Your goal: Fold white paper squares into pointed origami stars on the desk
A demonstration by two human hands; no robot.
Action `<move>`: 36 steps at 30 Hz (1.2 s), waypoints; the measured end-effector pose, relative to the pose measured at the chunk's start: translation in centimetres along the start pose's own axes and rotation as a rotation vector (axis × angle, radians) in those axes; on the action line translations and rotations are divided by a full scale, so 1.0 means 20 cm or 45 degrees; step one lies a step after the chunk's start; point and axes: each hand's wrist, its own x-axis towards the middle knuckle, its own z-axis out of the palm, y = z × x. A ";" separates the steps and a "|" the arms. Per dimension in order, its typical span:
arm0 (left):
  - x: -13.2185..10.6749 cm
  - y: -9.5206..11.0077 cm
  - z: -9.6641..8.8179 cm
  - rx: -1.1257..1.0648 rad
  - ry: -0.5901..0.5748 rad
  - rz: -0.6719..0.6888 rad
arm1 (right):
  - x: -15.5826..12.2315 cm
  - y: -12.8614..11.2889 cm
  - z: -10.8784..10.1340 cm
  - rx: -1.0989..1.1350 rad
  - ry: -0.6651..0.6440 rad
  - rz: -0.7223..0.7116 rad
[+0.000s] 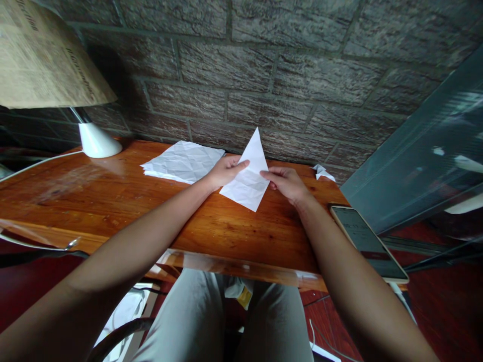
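A folded sheet of white paper (251, 183), pointed at its top and creased across its face, is held up above the desk between both hands. My left hand (227, 171) grips its left edge, thumb lying on the front face. On the opposite edge, my right hand (287, 182) pinches the paper with the thumb in front. The fingers behind the sheet are partly hidden. Just left of my left hand lies a stack of creased white paper (183, 160). A small folded paper piece (323, 173) rests at the back right of the desk.
The wooden desk (241, 234) stands against a brick wall (226, 75). A lamp with a white base (97, 141) and a printed shade (45, 55) is at the left. A phone (370, 241) with a cable lies on the right edge, near a glassy panel (418, 146).
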 end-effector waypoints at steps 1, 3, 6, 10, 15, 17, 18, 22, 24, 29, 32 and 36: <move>0.01 -0.01 0.00 -0.008 0.010 -0.007 | 0.00 0.00 0.00 -0.003 0.004 -0.002; 0.02 -0.02 0.00 -0.029 0.057 -0.033 | 0.00 0.00 0.00 0.000 0.008 -0.004; 0.02 -0.03 0.01 -0.032 0.132 -0.085 | 0.00 0.00 0.01 0.010 0.008 -0.007; 0.02 -0.02 0.00 -0.028 0.095 -0.106 | 0.00 0.00 0.00 -0.006 0.033 -0.025; 0.01 0.02 -0.02 0.015 0.130 -0.032 | 0.00 -0.01 -0.01 -0.010 0.111 -0.021; 0.00 0.03 -0.03 -0.003 0.143 -0.019 | 0.01 0.00 -0.01 -0.010 0.143 -0.013; 0.00 0.03 -0.03 -0.012 0.135 -0.012 | 0.01 0.00 -0.01 -0.009 0.154 -0.010; 0.00 0.03 -0.03 -0.023 0.084 0.006 | 0.02 0.02 -0.02 0.016 0.173 0.010; 0.00 0.03 -0.02 -0.019 0.072 0.008 | 0.02 0.03 -0.02 0.033 0.174 0.018; 0.01 0.02 -0.02 -0.041 0.065 0.021 | 0.01 0.02 -0.01 0.092 0.175 0.013; 0.01 0.02 -0.02 -0.052 0.074 0.013 | 0.01 0.02 0.00 0.121 0.176 0.025; 0.01 0.02 -0.01 -0.044 0.086 0.018 | 0.01 0.02 0.00 0.154 0.184 0.017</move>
